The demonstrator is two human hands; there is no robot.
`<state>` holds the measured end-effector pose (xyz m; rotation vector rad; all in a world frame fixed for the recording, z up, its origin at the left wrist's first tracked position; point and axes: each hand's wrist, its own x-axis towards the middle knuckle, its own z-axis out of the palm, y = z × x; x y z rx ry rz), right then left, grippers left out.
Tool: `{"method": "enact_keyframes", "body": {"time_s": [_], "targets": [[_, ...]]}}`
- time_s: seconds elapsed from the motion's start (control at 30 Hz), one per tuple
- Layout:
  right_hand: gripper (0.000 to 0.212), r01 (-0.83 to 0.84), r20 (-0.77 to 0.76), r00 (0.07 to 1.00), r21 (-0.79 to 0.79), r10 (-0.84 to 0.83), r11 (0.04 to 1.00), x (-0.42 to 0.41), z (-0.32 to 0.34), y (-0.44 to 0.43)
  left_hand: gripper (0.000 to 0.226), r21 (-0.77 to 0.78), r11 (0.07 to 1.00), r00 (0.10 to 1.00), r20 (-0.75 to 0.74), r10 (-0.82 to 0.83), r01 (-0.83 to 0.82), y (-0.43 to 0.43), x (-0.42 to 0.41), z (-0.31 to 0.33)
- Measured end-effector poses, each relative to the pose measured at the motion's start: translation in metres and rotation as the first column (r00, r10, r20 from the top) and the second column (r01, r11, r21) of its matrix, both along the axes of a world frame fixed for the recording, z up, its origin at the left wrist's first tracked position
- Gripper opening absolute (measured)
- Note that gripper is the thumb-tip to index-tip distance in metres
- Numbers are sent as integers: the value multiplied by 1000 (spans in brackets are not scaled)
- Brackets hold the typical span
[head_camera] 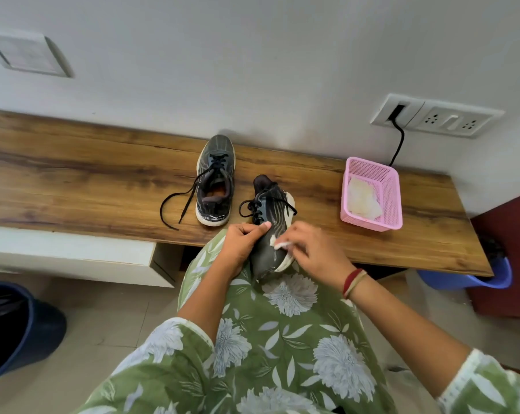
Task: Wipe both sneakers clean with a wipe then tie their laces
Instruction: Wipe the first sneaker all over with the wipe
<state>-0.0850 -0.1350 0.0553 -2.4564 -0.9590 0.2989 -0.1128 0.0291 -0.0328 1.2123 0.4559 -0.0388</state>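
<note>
Your left hand [237, 246] grips the held sneaker [267, 213] by its toe end, fingers curled under it and thumb laid across the upper. Your right hand [315, 252] pinches a small white wipe [278, 242] and presses it against the dark side of that shoe, just above the white sole edge.

The held sneaker lies tipped onto its side to the left of the pink basket [394, 204], heel toward the wall and toe toward you. Its near end is over your lap and the edge of the desk [73, 174] (whether the far end touches the wood I cannot tell). Its laces [256, 211] are loose, looping out on both sides of the eyelets.

The second sneaker [215, 180] stands upright on its sole farther left of the basket, apart from the held one, toe toward the wall. Its trailing laces [187, 204] are undone too, and the ends run across the wood away from the basket.

The basket itself sits on the desk at your right, with a crumpled pile of white wipes [363, 201] inside. Behind the basket a socket plate [438, 118] is on the wall, and a black cable [399, 141] drops from it to the desk just behind the basket's far corner. Below and right of the basket, a blue bucket [491, 277] shows under the desk edge.
</note>
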Motion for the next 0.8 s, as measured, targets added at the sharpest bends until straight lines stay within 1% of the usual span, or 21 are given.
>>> {"method": "enact_keyframes", "body": {"time_s": [0.07, 0.1, 0.17, 0.2, 0.23, 0.3, 0.33, 0.37, 0.47, 0.57, 0.6, 0.7, 0.73, 0.8], "targets": [[21, -69, -16, 997, 18, 69, 997, -17, -4, -4, 61, -7, 1000, 1000, 6, -7, 7, -1, 0, -1], [22, -90, -13, 996, 35, 91, 995, -25, -4, -8, 60, 5, 1000, 1000, 6, -19, 19, -2, -1, 0], [24, -146, -9, 989, 41, 146, 988, -32, -1, -15, 46, 28, 999, 999, 1, -35, 35, -5, 0, 1], [25, -170, 8, 985, 33, 170, 985, -30, 1, -16, 43, 30, 999, 999, -3, -38, 38, -6, 0, 1], [26, -167, 33, 986, 32, 166, 985, -24, 2, -16, 47, 23, 999, 999, 0, -43, 43, -6, 0, 2], [23, -58, 75, 996, 61, 53, 996, -12, 3, -15, 64, 1, 999, 999, 4, -32, 32, -4, -1, 1], [22, 1, 90, 996, 77, -8, 997, -8, 2, -14, 68, -9, 1000, 1000, 0, -21, 21, -3, -2, 1], [23, 22, 102, 994, 80, -30, 997, -8, -1, -12, 68, -19, 1000, 1000, -2, -13, 13, -2, -3, 3], [30, -46, 92, 995, 89, 38, 995, -31, -13, -8, 59, -43, 999, 1000, 6, -6, 6, -2, -4, 4], [32, 2, 70, 997, 161, -13, 987, -52, -21, -13, 66, -22, 1000, 1000, 14, -20, 20, -5, -3, 4], [32, -2, 55, 998, 165, -7, 986, -57, -21, -14, 66, -12, 1000, 1000, 11, -23, 23, -6, -2, 3], [34, -94, 31, 995, 152, 90, 984, -59, -14, -14, 51, -1, 1000, 1000, 7, -18, 18, -5, -3, 5], [33, -69, 38, 997, 160, 64, 985, -56, -10, -13, 46, -5, 1000, 1000, 1, -14, 14, -5, -3, 5], [27, 98, 97, 988, 218, -121, 971, -43, -3, -11, 44, -6, 1000, 1000, -3, -11, 10, -3, -3, 4]]}}
